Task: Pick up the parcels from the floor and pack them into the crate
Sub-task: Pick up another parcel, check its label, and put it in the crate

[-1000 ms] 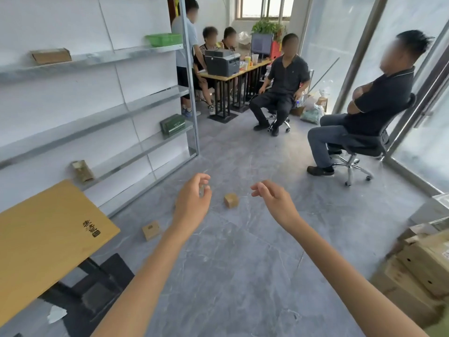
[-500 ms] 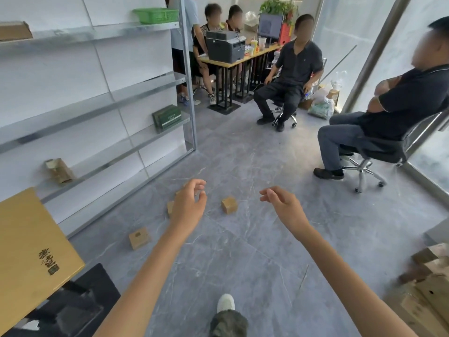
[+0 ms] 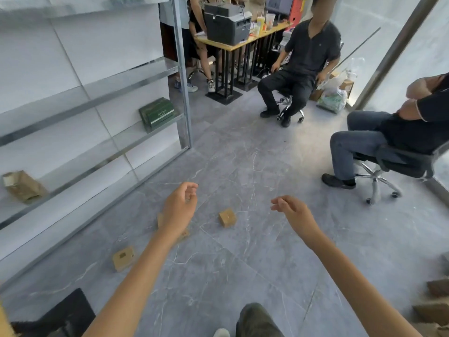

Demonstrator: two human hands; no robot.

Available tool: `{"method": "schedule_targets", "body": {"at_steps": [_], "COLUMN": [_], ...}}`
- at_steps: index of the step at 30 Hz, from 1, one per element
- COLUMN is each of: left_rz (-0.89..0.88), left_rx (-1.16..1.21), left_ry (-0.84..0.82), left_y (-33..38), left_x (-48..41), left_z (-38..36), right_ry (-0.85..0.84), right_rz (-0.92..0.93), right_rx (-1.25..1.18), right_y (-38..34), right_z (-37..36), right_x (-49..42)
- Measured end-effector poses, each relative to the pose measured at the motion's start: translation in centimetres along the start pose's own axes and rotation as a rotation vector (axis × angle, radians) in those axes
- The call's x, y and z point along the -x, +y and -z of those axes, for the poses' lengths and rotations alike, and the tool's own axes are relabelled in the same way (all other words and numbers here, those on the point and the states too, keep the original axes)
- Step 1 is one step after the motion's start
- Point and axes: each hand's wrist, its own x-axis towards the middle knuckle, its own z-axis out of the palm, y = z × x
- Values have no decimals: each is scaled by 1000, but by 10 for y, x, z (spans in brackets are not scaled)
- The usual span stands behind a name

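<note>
Both arms are extended over the grey floor (image 3: 243,276), centre frame. The left hand (image 3: 179,210) and right hand (image 3: 294,212) are seen empty, fingers loosely curled, nothing gripped. A small cube parcel (image 3: 227,217) is noted on the floor between the hands. A flat parcel (image 3: 123,258) lies at lower left. A third parcel (image 3: 159,218) is partly hidden behind the left wrist.

The green box (image 3: 157,113) on the shelf (image 3: 128,140) bears pale lettering that seems to read "UNCUR"
</note>
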Motion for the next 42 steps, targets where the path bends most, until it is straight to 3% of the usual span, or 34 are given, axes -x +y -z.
{"method": "schedule_targets", "body": {"at_steps": [9, 18, 22, 28, 33, 38, 42], "left_rz": [186, 492, 583, 794, 974, 1147, 1175], "left_rx": [4, -45, -67, -48, 17, 256, 357], "left_ry": [-98, -200, -259, -342, -483, -606, -599], "left_y": [-39, -127, -227, -448, -585, -648, -630], "left_x": [-162, -312, -362, -393, -397, -402, -398], "left_z": [-92, -221, -295, -447, -562, -618, -604], "right_ry": [-96, -287, -309, -356, -464, -553, -503], "right_rz": [-126, -346, -435, -512, -556, -586, -608], "right_rx": [12, 89, 155, 252, 332, 355, 251], "right_y": [35, 113, 197, 396, 534, 589, 567], "right_z": [-22, -91, -158, -301, -397, -450, -447], "right_x": [-195, -396, -476, -569, -615, -633, -625]}}
